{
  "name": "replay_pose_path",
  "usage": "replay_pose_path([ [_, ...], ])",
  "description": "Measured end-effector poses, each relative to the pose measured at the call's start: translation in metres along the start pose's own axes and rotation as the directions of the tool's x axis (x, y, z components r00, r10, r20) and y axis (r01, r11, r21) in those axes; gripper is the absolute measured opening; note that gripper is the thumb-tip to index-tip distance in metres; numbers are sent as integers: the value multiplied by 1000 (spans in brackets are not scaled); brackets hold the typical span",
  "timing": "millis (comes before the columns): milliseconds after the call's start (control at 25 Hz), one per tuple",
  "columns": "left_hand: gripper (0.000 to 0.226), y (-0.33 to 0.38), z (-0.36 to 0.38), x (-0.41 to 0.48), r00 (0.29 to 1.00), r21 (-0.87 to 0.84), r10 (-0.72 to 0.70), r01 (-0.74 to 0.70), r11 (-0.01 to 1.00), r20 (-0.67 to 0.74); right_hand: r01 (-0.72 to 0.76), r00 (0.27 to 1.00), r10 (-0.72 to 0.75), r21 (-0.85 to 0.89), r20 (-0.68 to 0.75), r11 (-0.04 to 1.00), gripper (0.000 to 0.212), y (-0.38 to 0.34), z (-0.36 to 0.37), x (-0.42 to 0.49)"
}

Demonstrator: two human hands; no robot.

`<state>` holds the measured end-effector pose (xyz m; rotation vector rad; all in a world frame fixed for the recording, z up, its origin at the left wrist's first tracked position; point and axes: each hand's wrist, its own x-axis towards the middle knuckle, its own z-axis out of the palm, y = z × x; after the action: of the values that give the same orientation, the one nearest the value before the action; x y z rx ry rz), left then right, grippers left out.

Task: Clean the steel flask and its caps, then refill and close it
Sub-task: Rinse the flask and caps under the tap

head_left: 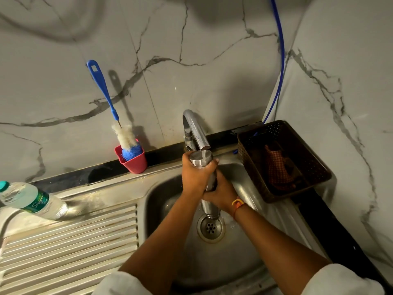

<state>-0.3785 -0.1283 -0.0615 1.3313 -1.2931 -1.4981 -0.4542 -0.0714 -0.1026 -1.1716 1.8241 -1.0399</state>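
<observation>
Shiny steel flask (pixel 209 179), glossy marble wall (pixel 191 50)

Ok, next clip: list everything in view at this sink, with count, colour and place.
steel flask: one, silver, under the running tap
tap: one, chrome, behind the sink
sink: one, steel, centre
drainboard: one, ribbed steel, left of sink
bottle brush: one, blue and white, standing in the cup
cup: one, red, ledge by the wall
plastic bottle: one, clear with green label, far left
basket: one, dark brown, right of sink
cloth: one, orange checked, in the basket
hose: one, blue, wall corner
left grip: one, round the flask near its mouth
right grip: one, round the flask's middle, orange wristband
</observation>
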Motion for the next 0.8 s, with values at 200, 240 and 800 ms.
replay_pose_path([
  [200, 60, 7, -29, 12, 909, -198, -129, 222, 955, 397, -252, 853, 51, 325, 520, 912, 57, 1, -44, 0],
  [240, 57, 6, -28, 10, 907, -209, -139, 237, 949, 397, -266, 848, 63, 319, 526, 910, 55, -1, -42, 0],
  [800, 56, -9, -35, -28, 910, 21, -153, 157, 987, 385, -30, 986, 85, 347, -146, 938, 73, -23, 0, 14],
])
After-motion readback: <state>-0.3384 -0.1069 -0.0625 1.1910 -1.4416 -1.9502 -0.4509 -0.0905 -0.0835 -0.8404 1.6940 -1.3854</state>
